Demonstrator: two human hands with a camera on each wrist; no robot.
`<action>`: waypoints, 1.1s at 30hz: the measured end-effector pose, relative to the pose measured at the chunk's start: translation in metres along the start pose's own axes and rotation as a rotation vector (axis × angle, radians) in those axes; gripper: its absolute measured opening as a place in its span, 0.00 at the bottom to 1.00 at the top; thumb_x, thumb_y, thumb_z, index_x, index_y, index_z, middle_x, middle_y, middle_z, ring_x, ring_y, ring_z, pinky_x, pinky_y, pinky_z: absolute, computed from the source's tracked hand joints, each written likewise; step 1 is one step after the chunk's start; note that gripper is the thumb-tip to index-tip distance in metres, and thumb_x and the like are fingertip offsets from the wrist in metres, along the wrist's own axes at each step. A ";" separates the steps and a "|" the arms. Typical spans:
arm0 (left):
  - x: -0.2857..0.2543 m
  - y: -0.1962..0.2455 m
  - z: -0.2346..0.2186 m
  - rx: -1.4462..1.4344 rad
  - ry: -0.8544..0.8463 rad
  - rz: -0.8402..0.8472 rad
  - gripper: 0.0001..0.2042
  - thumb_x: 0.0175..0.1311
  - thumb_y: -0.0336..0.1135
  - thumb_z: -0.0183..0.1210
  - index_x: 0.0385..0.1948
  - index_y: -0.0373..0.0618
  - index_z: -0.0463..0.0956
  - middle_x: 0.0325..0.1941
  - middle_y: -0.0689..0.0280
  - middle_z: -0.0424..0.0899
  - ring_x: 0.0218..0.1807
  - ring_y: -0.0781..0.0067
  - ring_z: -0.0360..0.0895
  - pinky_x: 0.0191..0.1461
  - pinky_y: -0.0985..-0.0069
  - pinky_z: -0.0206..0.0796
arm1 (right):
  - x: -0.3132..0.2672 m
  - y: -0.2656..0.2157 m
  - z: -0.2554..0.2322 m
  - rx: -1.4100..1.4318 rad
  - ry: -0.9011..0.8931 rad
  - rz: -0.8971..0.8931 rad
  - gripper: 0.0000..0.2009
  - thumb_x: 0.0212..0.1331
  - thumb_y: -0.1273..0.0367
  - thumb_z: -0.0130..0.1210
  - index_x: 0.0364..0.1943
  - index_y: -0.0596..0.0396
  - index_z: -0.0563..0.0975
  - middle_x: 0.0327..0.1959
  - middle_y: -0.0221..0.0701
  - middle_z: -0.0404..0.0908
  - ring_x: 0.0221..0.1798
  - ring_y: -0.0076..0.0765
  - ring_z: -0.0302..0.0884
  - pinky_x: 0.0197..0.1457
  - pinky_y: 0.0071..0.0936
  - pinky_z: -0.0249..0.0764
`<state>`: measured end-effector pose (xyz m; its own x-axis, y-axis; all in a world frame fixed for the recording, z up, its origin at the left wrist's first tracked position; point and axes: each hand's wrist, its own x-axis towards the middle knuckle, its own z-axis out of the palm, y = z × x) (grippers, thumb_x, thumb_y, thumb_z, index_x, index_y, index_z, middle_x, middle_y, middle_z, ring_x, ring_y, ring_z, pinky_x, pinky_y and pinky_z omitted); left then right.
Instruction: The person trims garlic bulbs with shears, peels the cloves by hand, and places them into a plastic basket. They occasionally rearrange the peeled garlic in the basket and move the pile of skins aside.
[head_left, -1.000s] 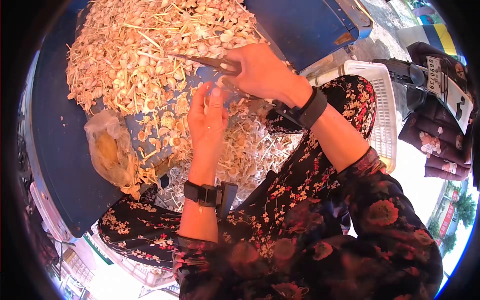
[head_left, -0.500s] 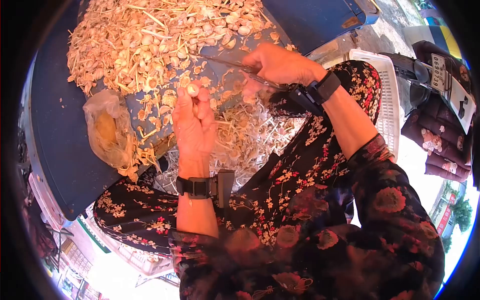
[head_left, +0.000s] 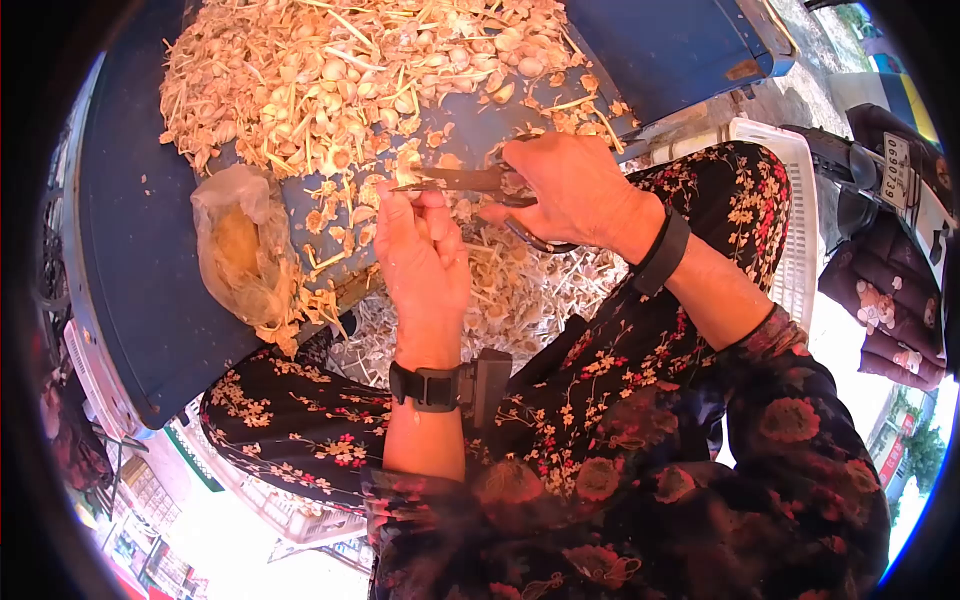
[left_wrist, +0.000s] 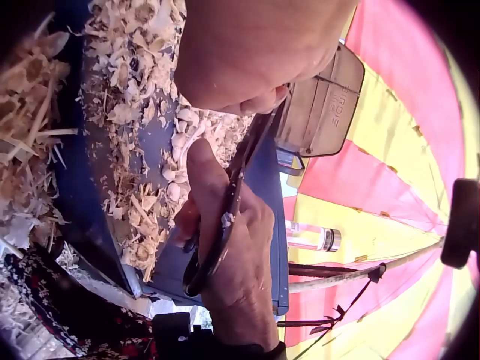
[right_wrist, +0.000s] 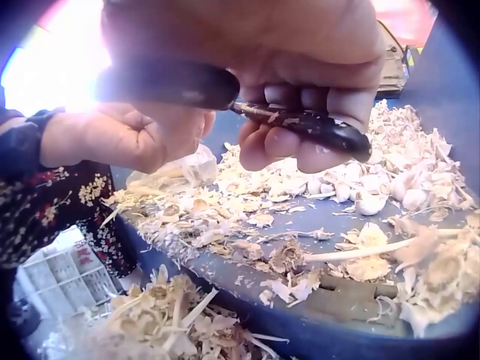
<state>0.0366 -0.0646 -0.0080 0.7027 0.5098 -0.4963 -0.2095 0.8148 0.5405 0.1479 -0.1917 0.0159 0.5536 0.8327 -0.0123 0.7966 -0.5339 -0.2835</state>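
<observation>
We've got dark metal-looking scissor blades [head_left: 465, 179], pretty dull, while the black handles [right_wrist: 334, 135] look like smooth, slightly glossy plastic with rough flaky bits stuck on. The blue tabletop [head_left: 150, 330] is smooth with a soft sheen, but we can't tell if it's metal or plastic. Our bag [head_left: 238, 235] is crinkly see-through plastic, the husks [head_left: 322, 220] are dry and papery, the trousers [head_left: 745, 195] are soft printed cloth, and the white crate [head_left: 802, 220] looks like plastic.
</observation>
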 end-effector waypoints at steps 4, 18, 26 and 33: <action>0.002 0.000 -0.010 0.063 -0.021 0.061 0.15 0.68 0.48 0.51 0.30 0.46 0.69 0.23 0.70 0.71 0.17 0.87 0.55 0.15 0.88 0.43 | 0.001 -0.002 0.005 -0.015 -0.033 0.020 0.25 0.48 0.46 0.59 0.25 0.58 0.75 0.17 0.42 0.78 0.24 0.50 0.79 0.28 0.41 0.75; 0.015 0.000 -0.023 -0.231 -0.319 -0.027 0.14 0.69 0.43 0.49 0.44 0.41 0.71 0.35 0.65 0.76 0.25 0.83 0.65 0.29 0.87 0.63 | 0.021 0.020 0.016 0.720 0.075 0.386 0.18 0.49 0.60 0.68 0.21 0.61 0.75 0.13 0.34 0.71 0.18 0.29 0.65 0.24 0.29 0.63; 0.031 -0.013 -0.027 -0.125 -0.106 -0.149 0.12 0.67 0.41 0.51 0.39 0.41 0.73 0.36 0.64 0.77 0.39 0.71 0.74 0.39 0.78 0.66 | 0.085 0.083 0.052 0.270 0.248 0.313 0.08 0.45 0.72 0.59 0.28 0.61 0.76 0.25 0.47 0.79 0.29 0.56 0.77 0.33 0.40 0.72; 0.035 -0.028 0.000 0.293 -0.064 -0.045 0.12 0.66 0.40 0.56 0.40 0.41 0.76 0.35 0.69 0.78 0.31 0.83 0.72 0.26 0.89 0.59 | 0.054 0.034 0.042 1.000 0.162 0.332 0.12 0.48 0.67 0.67 0.28 0.60 0.75 0.24 0.28 0.79 0.23 0.20 0.74 0.24 0.20 0.69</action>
<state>0.0670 -0.0700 -0.0407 0.7501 0.4488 -0.4856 0.0215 0.7174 0.6963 0.1950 -0.1589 -0.0345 0.7908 0.5989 -0.1265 0.0794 -0.3053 -0.9489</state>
